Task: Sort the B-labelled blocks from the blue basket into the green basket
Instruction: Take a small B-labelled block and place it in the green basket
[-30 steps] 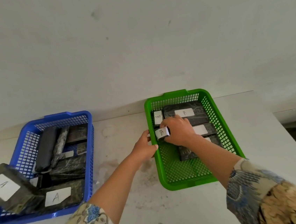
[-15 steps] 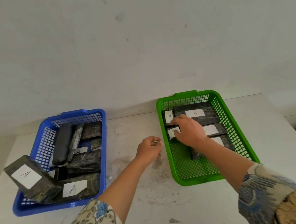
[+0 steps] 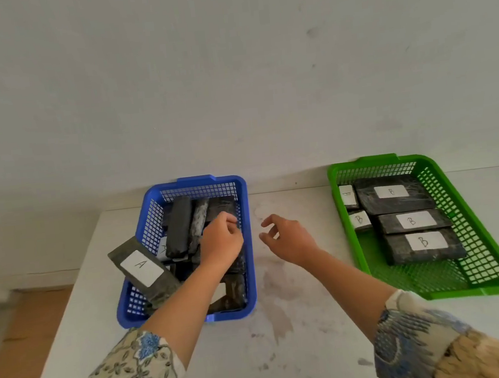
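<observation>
We note the blue basket (image 3: 249,244) toward the surface's (image 3: 290,354) far left, its long axis running from the near edge to the far edge; the green basket (image 3: 349,240) sits toward the far right corner, well apart from it, angled the same way. In the green basket three large B-labelled blocks (image 3: 411,221) lie flat, one behind another, long axes across the basket, labels up; two small blocks (image 3: 359,219) sit along its left wall. Our left hand (image 3: 221,244) is down among the dark blocks in the blue basket, fingers (image 3: 230,220) curled together at the pile; whether they grip a block we cannot tell. An A-labelled block (image 3: 141,269) leans tilted over the basket's left rim, long axis slanting toward the near edge. Our right hand (image 3: 290,240) hovers over the bare surface between the baskets, fingers loosely spread, holding nothing.
</observation>
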